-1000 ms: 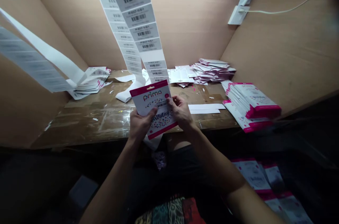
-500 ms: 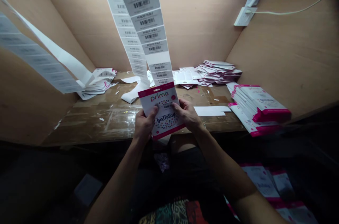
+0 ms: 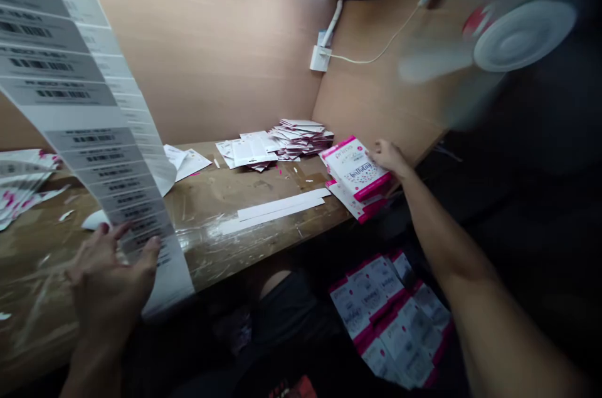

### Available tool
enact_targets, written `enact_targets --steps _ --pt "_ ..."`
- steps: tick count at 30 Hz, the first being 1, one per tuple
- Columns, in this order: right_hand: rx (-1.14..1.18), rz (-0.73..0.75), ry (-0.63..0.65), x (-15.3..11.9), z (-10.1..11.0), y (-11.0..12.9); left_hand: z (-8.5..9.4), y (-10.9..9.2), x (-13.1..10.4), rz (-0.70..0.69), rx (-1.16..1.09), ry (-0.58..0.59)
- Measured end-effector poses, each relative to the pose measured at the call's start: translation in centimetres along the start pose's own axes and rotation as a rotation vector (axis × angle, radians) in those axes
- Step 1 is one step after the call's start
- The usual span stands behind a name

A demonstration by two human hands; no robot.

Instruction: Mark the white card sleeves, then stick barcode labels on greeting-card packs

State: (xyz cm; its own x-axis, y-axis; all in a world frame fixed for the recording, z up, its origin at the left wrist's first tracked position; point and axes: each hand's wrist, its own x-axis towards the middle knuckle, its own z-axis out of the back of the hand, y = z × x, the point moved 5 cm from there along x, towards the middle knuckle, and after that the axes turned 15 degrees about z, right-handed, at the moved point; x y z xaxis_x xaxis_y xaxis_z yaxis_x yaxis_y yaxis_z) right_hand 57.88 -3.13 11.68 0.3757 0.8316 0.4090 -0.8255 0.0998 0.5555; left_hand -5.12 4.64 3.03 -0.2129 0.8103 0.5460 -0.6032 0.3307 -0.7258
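My left hand point(image 3: 113, 279) is at the hanging strip of barcode labels point(image 3: 117, 166), its thumb and fingers apart and overlapping the strip's lower part. Whether the fingertips press on the paper is hard to see. Over on the right, my right hand point(image 3: 389, 157) has its fingers at the right edge of a white and pink packet point(image 3: 355, 166) printed "birthday". This packet lies on top of a small stack of like packets point(image 3: 360, 204) at the table's right end. My right thumb is hidden.
White packets are heaped point(image 3: 301, 138) against the back wall, and more lie at the far left point(image 3: 21, 182). Blank paper strips point(image 3: 282, 207) lie mid-table. A blurred fan point(image 3: 512, 41) is at upper right. Below the table edge, packets point(image 3: 399, 323) lie in rows.
The view has swung right. Both hands held the packet before; now my left hand is off it and at the label strip, while my right hand and the packet are at the right stack.
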Motion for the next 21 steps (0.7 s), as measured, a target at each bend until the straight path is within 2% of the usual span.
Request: enact_targets --steps 2,3,5,6,7,9,10,12,15,18,21 --pt "-0.238 0.050 0.092 0.5 0.4 -1.5 -0.3 -1.9 -1.3 -0.123 0.062 -0.080" --pt "-0.337 0.089 0.192 0.2 -0.3 -1.9 -0.5 -2.8 -2.1 -0.166 0.067 -0.123" --pt "-0.538 0.129 0.409 -1.1 -2.4 -2.6 -1.4 -4.4 -3.7 -0.305 0.013 -0.092" --pt "-0.610 0.114 0.476 -1.8 -3.2 -2.9 -2.2 -4.8 -4.5 -0.371 -0.010 -0.015" --pt "-0.675 0.092 0.488 -2.3 -3.8 -3.1 -3.1 -5.1 -5.2 -0.418 -0.011 0.095" --pt "-0.758 0.100 0.381 -2.6 -5.0 -2.3 -5.1 -4.4 -6.2 -0.433 0.077 0.338" --pt "-0.748 0.157 0.304 -2.4 -6.0 -1.3 -6.0 -3.6 -6.4 -0.401 0.157 0.419" --pt "-0.608 0.347 0.215 -1.9 -9.6 2.1 -7.1 -1.4 -6.3 -0.294 0.331 0.460" --pt "-0.341 0.607 0.304 -0.8 -18.0 8.7 -7.4 1.7 -5.9 -0.144 0.455 0.357" --pt "-0.402 0.768 0.309 1.8 -25.5 14.4 -7.2 3.1 -6.1 -0.087 0.435 0.276" --pt "-0.535 0.871 0.374 5.9 -30.4 16.6 -6.8 3.2 -6.5 -0.072 0.370 0.264"
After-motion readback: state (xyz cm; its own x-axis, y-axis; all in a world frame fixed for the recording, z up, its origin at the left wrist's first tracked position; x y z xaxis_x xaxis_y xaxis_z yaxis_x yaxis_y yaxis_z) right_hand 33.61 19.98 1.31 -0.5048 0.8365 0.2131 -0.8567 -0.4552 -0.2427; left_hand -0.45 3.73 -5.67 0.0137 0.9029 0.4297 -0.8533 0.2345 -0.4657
